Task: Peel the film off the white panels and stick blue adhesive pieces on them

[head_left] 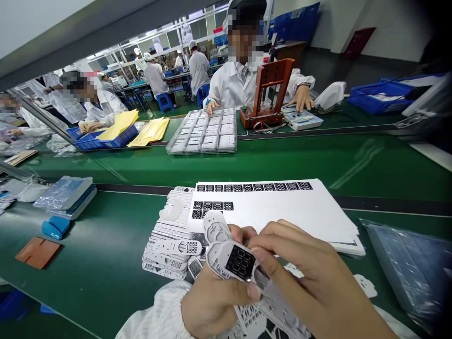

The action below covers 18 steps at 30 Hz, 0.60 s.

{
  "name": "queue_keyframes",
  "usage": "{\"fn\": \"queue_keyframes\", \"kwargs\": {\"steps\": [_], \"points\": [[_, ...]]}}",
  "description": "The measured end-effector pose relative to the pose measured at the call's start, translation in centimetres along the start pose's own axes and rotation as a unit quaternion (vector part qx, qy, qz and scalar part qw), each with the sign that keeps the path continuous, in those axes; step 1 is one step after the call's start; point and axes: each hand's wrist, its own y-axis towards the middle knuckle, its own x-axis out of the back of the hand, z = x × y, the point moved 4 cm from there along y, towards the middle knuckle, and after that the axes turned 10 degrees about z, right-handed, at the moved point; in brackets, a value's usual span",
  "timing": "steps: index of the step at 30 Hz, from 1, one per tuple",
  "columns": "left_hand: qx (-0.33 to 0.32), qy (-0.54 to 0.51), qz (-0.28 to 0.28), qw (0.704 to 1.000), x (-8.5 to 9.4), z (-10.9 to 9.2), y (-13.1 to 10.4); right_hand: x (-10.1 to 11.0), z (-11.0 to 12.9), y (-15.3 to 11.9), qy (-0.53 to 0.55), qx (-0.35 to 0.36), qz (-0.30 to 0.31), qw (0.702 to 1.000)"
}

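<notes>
Both hands met above the near part of the bench (106, 268), close together around a white panel (223, 255). The left hand (212, 299) was closed on it from below, thumb lying across the near side, and the panel was held tilted with its black display (240, 262) facing up. The right hand (307, 263) had its fingers bent, the thumb tip at the display's right edge; whether it pinched the panel or merely touched it, I could not tell. Loose white parts (249, 318) showed beneath the two hands, partly hidden by them.

Just left of the hands, a long overlapping row of white plates (173, 226) lay on the bench. Beyond the hands was a stack of white paper (282, 212), with a line of black stickers (254, 187) along its far edge. A wrapped package (409, 268) lay to the right. Well to the left were a brown piece (38, 253), a blue lump (55, 228) and a bagged bundle (66, 194).

Across the green strip (282, 153), a co-worker (226, 82) had one hand at a clear tray (203, 151) of white pieces and the other on a pale box (303, 120), beside a reddish frame (263, 89).
</notes>
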Motion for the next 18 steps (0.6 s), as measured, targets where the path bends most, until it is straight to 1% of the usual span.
{"fn": "queue_keyframes", "kwargs": {"steps": [4, 7, 9, 11, 13, 16, 18], "points": [[0.008, 0.003, 0.007, 1.0, -0.2, -0.2, 0.2, -0.3, -0.5, 0.1, 0.018, -0.008, 0.007, 1.0], [0.031, 0.025, -0.014, 0.999, 0.1, -0.2, 0.1, -0.3, -0.8, 0.2, 0.034, -0.021, 0.015, 0.999], [0.058, 0.04, -0.027, 0.997, 0.4, -0.1, 0.0, -0.3, -1.0, 0.2, 0.05, -0.038, 0.033, 0.997], [0.087, 0.05, -0.019, 0.995, 0.5, 0.0, 0.0, -0.1, -1.2, 0.1, 0.069, -0.056, 0.055, 0.995], [0.106, 0.059, 0.0, 0.993, 0.4, 0.1, 0.0, 0.0, -1.1, 0.0, 0.068, -0.055, 0.065, 0.994], [0.11, 0.061, 0.016, 0.992, 0.3, 0.1, -0.1, 0.2, -0.9, -0.1, 0.061, -0.048, 0.063, 0.995], [0.105, 0.049, 0.016, 0.993, 0.3, 0.0, -0.1, 0.1, -1.0, -0.1, 0.071, -0.064, 0.07, 0.993]]}}
